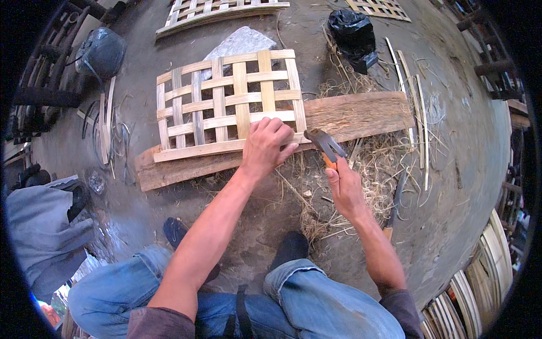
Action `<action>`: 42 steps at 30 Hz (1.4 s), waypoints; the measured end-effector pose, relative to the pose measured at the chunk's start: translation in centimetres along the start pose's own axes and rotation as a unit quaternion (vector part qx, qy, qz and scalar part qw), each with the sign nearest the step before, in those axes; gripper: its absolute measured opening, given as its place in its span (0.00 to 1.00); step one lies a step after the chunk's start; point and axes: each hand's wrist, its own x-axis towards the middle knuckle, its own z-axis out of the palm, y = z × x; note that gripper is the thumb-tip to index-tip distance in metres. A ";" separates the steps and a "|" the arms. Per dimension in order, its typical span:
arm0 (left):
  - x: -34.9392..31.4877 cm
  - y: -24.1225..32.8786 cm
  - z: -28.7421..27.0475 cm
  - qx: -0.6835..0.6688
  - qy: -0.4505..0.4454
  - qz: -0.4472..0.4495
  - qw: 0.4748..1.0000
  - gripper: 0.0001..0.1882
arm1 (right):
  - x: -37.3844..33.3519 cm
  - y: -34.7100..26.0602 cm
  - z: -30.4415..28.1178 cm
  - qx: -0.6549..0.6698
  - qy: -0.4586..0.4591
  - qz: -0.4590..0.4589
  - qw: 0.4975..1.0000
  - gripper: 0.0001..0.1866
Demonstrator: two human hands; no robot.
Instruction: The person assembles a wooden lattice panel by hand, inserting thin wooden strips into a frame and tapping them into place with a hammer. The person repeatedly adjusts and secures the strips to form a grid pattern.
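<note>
Resting left hand [266, 145], fingers bunched, on near edge of woven lattice panel [241, 93], laid over wooden plank [364, 116]; cannot tell if pinching anything | clasping orange-handled hammer [325, 146] in right hand [347, 192], head by panel's near right corner | with shavings [372, 183] strewn on floor [457, 189] beside plank

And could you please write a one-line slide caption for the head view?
Left hand on a woven lattice panel over a wooden plank; right hand holding a hammer near the panel's corner.
</note>
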 end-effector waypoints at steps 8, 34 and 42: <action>0.0 0.0 -0.1 -0.011 0.002 -0.012 1.000 0.14 | 0.9 -2.3 -0.3 0.008 -0.002 0.022 1.000 0.15; 0.0 -0.5 -0.2 -0.012 0.005 -0.001 1.000 0.14 | -1.7 -0.8 1.2 -0.002 0.059 0.015 0.998 0.15; 0.1 -0.4 0.2 -0.016 -0.007 -0.003 1.000 0.14 | -1.1 -1.0 2.3 -0.018 0.059 0.053 0.997 0.17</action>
